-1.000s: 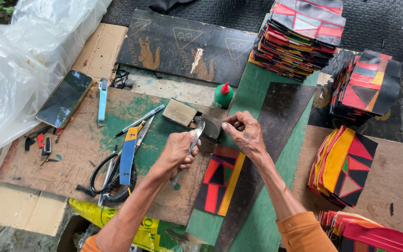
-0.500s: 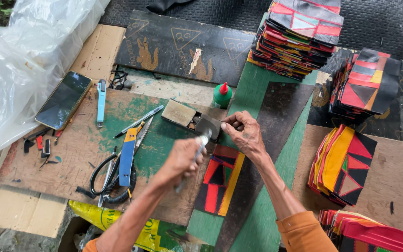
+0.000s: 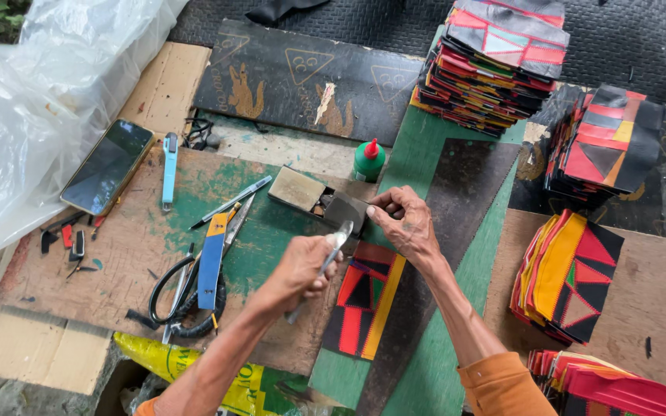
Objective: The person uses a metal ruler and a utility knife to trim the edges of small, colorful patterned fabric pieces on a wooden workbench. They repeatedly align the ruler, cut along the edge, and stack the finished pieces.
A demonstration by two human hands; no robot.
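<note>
Only the head view is here, so I take everything relative to the patchwork piece, the flat panel of red, black and yellow triangles lying on the dark strip of the work board.

My left hand hovers just left of the piece's upper edge, fingers wrapped tight around a slim metal tool whose rounded silver tip points up toward the small grey block. My right hand sits just above the piece's top right corner, fingertips pinched together on the grey block's edge; what sits between them I cannot tell.

Beyond the piece's top edge stands a green glue bottle with a red cap. Well to the left lie scissors, a blue-handled cutter, a pen and a phone. To the right and above are stacks of finished patchwork.

As I judge it, the work goes best if the right hand keeps the block steady and low while the tool tip comes in at a shallow angle, with short, controlled strokes. The wrist should stay clear of the panel's surface so nothing smears or shifts.
</note>
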